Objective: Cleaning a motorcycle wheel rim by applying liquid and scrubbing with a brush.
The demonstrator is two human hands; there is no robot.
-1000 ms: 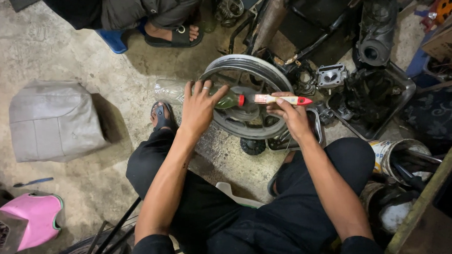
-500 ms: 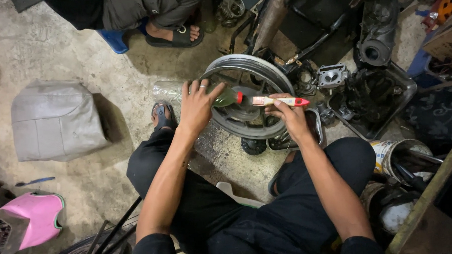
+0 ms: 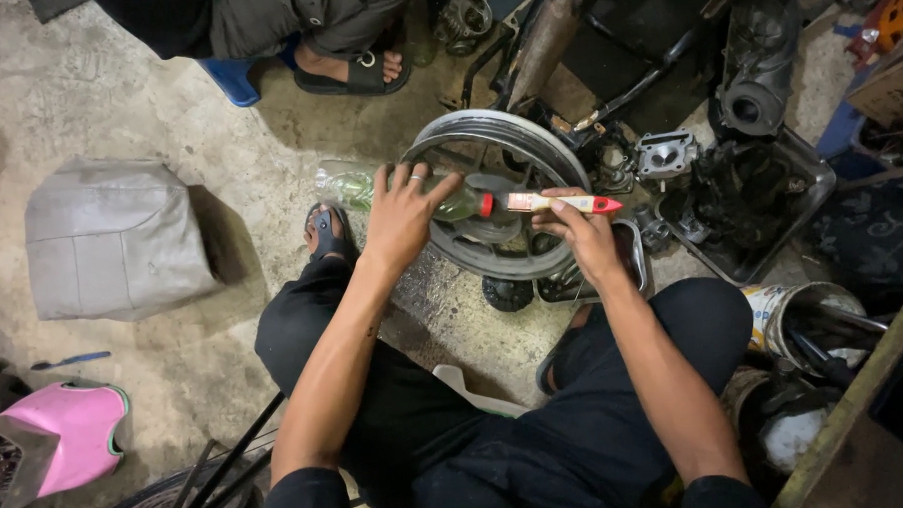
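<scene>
My left hand (image 3: 402,214) lies over a clear plastic bottle (image 3: 354,187) with a red cap, held on its side above a grey motorcycle wheel rim (image 3: 497,137). The bottle holds greenish liquid, and its cap points right. My right hand (image 3: 583,237) grips a paintbrush (image 3: 560,202) with a pale handle and red end, held level just right of the bottle's cap. Both hands are over the rim, which lies flat on the concrete floor between my knees.
A metal tray (image 3: 634,253) sits under my right hand. Engine parts (image 3: 755,63) and a black tray crowd the right. A grey seat cushion (image 3: 111,241) lies left, a pink object (image 3: 73,437) at lower left. Another person's sandalled foot (image 3: 350,69) is at the top. A tin can (image 3: 794,312) stands right.
My left hand has shifted a little left along the bottle and the bottle has levelled out. The brush in my right hand stays near the cap.
</scene>
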